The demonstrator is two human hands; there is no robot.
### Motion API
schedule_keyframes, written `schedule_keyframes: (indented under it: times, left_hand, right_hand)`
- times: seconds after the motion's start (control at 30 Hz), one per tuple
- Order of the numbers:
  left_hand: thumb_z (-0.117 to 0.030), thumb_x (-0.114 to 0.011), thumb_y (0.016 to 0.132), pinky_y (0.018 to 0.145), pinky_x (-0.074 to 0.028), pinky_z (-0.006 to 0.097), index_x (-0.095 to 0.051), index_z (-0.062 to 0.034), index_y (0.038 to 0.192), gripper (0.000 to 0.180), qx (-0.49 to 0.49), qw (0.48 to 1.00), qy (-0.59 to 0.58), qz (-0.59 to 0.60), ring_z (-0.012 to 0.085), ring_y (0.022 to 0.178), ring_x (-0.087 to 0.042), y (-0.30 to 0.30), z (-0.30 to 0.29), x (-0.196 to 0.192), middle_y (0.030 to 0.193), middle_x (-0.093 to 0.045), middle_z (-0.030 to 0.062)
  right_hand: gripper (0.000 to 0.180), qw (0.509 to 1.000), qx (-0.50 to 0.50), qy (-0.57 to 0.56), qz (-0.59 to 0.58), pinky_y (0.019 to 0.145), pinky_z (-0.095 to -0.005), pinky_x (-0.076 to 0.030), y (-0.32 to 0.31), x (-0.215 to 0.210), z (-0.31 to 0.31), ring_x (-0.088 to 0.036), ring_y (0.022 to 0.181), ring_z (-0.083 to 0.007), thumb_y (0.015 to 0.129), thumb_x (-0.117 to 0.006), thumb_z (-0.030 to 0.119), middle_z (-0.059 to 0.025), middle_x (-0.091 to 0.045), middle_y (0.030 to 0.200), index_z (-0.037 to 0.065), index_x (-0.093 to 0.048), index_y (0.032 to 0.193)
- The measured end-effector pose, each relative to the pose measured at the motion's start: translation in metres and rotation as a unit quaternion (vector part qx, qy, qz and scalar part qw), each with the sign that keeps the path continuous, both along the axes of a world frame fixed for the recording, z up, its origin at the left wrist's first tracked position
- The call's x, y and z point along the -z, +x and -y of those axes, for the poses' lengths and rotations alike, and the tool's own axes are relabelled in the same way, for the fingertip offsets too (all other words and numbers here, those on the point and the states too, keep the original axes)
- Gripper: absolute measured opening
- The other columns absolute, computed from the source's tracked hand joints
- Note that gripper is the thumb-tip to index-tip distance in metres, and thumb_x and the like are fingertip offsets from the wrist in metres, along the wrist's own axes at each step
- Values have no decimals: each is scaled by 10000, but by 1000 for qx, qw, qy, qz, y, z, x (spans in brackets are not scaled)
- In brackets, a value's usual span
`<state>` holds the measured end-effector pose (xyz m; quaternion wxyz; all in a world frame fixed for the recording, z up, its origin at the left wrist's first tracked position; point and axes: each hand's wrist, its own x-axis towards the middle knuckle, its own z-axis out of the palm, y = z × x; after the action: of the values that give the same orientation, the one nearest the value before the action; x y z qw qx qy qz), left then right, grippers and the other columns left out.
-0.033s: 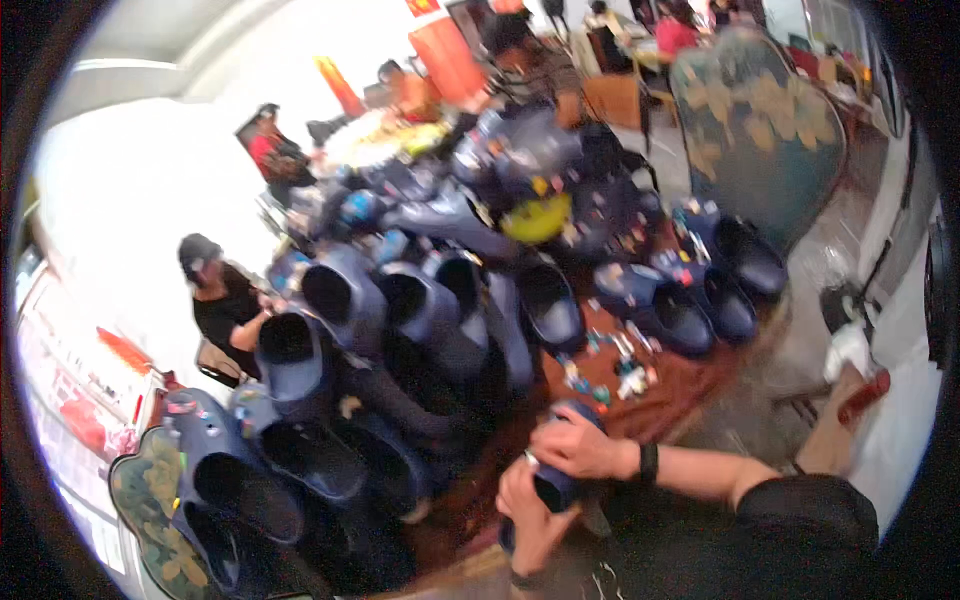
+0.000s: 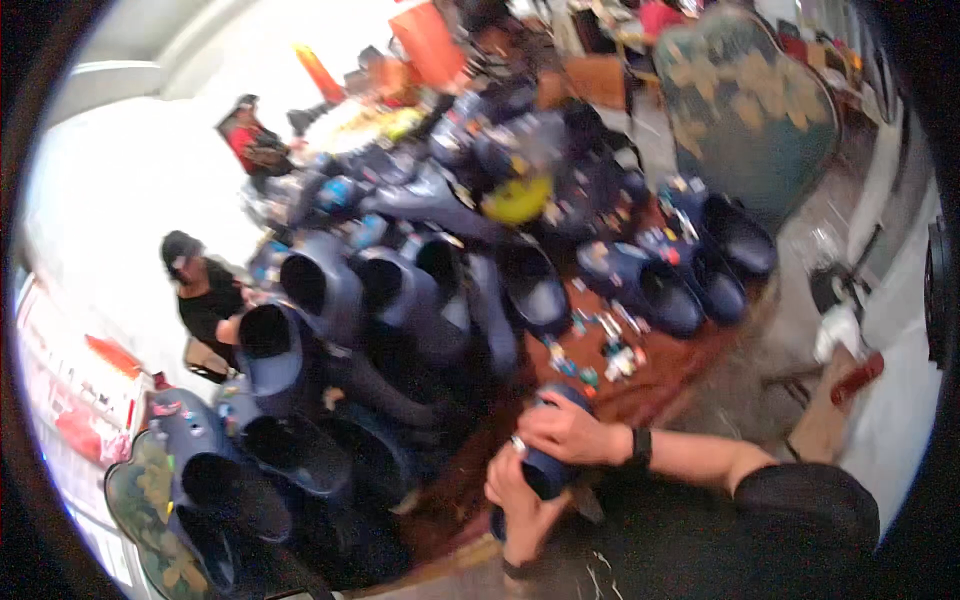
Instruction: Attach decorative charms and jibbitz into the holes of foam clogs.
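Near the table's front edge, a dark blue clog (image 2: 549, 477) is held between my two hands. My left hand (image 2: 517, 505) is closed around its near end. My right hand (image 2: 572, 430) lies over its upper part with the fingers bent onto it. A small pale spot shows where the fingertips meet, too blurred to name. Just beyond the clog, small colourful pieces (image 2: 622, 360), which look like shoe charms, lie scattered on the reddish-brown tabletop (image 2: 640, 398). My fingers hide part of the clog.
Many dark blue clogs (image 2: 300, 455) crowd the table's left side, and others (image 2: 668, 298) stand at the right with charms on them. A yellow-green item (image 2: 518, 198) lies among the pile. A person in black (image 2: 205, 300) is at the left. A patterned chair back (image 2: 745, 115) rises at the far right.
The view has shifted slightly, so the table and clogs appear further left. Both hands keep their hold on the clog, with little visible movement.
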<state>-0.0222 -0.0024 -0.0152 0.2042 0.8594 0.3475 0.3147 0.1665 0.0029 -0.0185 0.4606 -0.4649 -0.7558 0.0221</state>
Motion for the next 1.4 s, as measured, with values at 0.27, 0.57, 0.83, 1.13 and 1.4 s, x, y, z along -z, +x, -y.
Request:
schedule_keyframes:
  times: [0.27, 0.57, 0.83, 1.13, 1.4]
  left_hand:
    - [-215, -885, 536, 1110, -214, 547, -303, -90, 1431, 1074, -22, 999, -18, -27, 410, 1361, -316, 6, 5, -11, 1501, -324, 191]
    - [-219, -886, 539, 1123, -232, 497, -349, -119, 1426, 1041, -55, 996, -65, -26, 397, 1343, -325, 6, 9, -15, 1438, -345, 178]
    - [-207, -885, 531, 1115, -233, 502, -340, -116, 1424, 1049, -47, 997, -57, -22, 394, 1337, -333, 4, 8, -17, 1424, -353, 178]
    - [-202, -882, 537, 1117, -233, 507, -316, -111, 1434, 1065, -42, 997, -52, -30, 401, 1337, -337, 0, 10, -2, 1426, -351, 187]
    - [-397, -862, 565, 1040, -234, 548, -384, -158, 1431, 1017, -42, 998, -39, -16, 377, 1332, -309, 4, 5, 11, 1413, -340, 166]
  right_hand:
    - [144, 992, 115, -21, 46, 936, -460, -412, 50, 6, 49, -582, 1016, -285, 844, -668, 127, -82, -625, 997, 82, -641, 978]
    - [223, 945, 241, -112, 188, 843, -404, -368, 104, 31, 2, -573, 952, -251, 807, -742, 182, -52, -614, 933, 123, -642, 997]
    - [273, 958, 176, -224, -16, 790, -444, -471, 94, 3, -1, -616, 932, -340, 800, -735, 125, -126, -638, 938, 65, -596, 1026]
    - [164, 998, -37, -47, 35, 814, -374, -541, 44, -14, -16, -648, 939, -296, 781, -705, 30, -115, -656, 952, 38, -657, 937]
    - [347, 992, -10, 0, 123, 882, -409, -532, 38, -28, 6, -655, 980, -306, 761, -618, 36, -123, -687, 1018, 44, -653, 1107]
